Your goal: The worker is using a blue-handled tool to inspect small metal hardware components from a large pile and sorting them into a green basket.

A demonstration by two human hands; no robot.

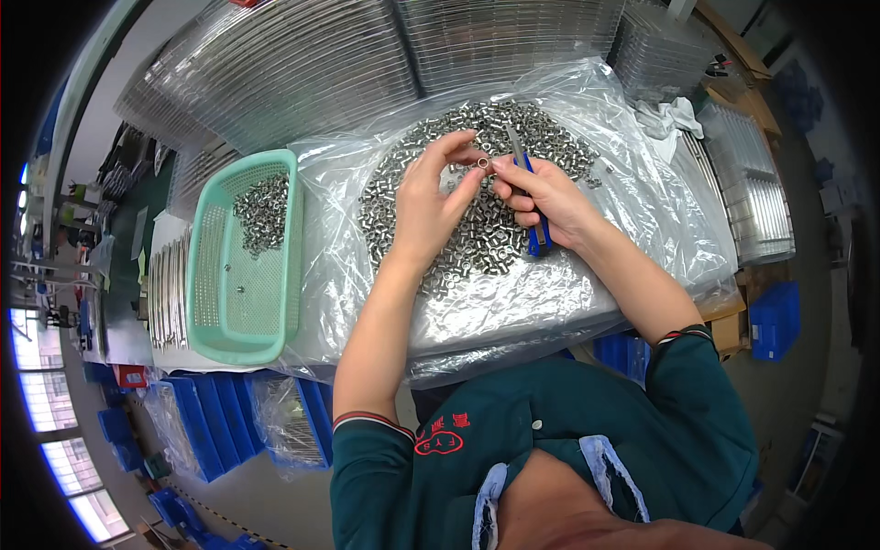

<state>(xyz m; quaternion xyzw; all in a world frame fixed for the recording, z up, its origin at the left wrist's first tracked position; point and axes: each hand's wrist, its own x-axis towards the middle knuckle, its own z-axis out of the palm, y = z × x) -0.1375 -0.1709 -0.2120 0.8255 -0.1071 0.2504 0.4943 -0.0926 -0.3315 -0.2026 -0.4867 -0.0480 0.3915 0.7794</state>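
My left hand (pixel 429 203) is raised over a pile of small shiny metal fittings (pixel 477 252), its thumb and fingers closed in a pinch at a small metal ring (pixel 483 163). Close by on the right, my right hand (pixel 557 200) grips a blue utility knife (pixel 539 234) with its metal blade pointing away from me. The right thumb and forefinger tips meet at the ring too, so which fingertips bear it is hard to make out. Under the pile lies a clear plastic sheet (pixel 642 220). Left of it stands a green mesh basket (pixel 291 247) with more metal fittings (pixel 263 209) inside.
Stacks of clear plastic trays (pixel 302 78) line the far side of the table. More trays (pixel 756 206) and a white cloth (pixel 667 121) sit at the right. Blue bins (pixel 215 426) with bagged parts stand below the table's near left edge; another blue bin (pixel 775 321) is right.
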